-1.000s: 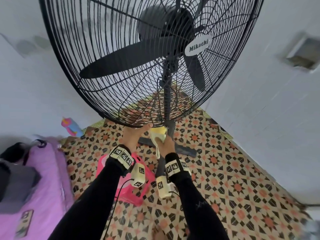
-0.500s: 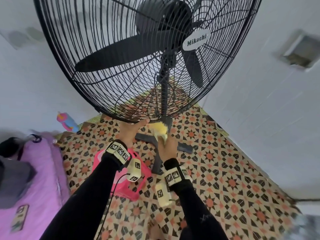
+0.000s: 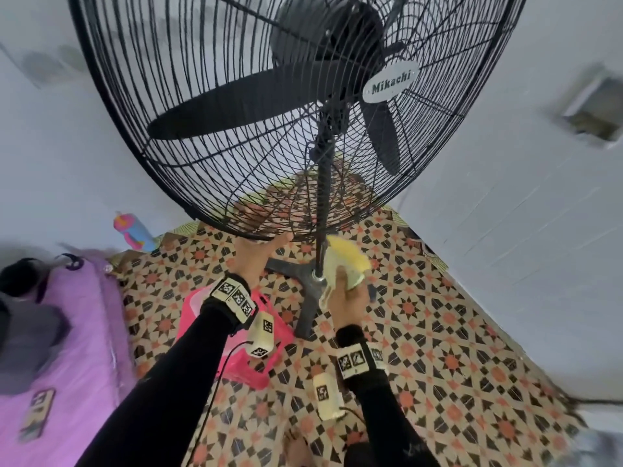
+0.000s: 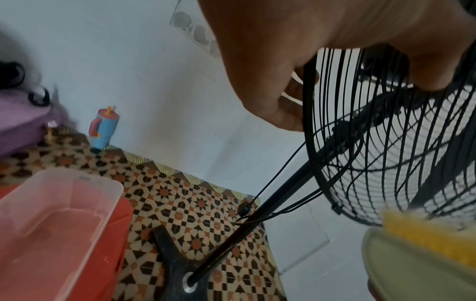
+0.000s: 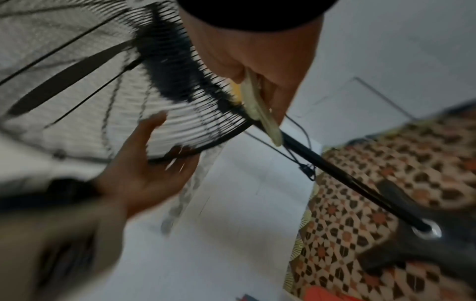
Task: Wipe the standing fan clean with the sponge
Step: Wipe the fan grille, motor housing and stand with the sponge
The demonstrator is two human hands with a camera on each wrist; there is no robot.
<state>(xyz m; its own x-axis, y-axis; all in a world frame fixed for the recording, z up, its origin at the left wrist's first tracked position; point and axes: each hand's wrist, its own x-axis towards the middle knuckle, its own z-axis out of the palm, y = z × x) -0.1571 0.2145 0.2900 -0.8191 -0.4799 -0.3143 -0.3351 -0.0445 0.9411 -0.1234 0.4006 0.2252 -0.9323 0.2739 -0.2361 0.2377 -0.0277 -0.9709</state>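
Note:
The black standing fan's wire cage (image 3: 269, 129) fills the upper head view, with its pole (image 3: 322, 210) running down to a cross base (image 3: 290, 269). My left hand (image 3: 256, 256) grips the cage's bottom rim, thumb in front and fingers curled behind the wires, as the left wrist view shows it (image 4: 296, 85). My right hand (image 3: 347, 294) grips a yellow sponge (image 3: 347, 259) with a pale green back. The sponge presses on the bottom rim just right of the pole. In the right wrist view the sponge (image 5: 257, 106) lies edge-on against the rim.
A pink stool carrying a clear plastic tub (image 4: 51, 224) stands under my left forearm. A purple mattress (image 3: 74, 365) lies at the left, and a blue-and-pink cup (image 3: 133, 232) stands by the wall. White walls meet in a corner behind the fan. The floor is patterned.
My right hand has slid the sponge rightwards along the bottom rim, from left of the pole to its right. The left hand has kept its hold on the rim.

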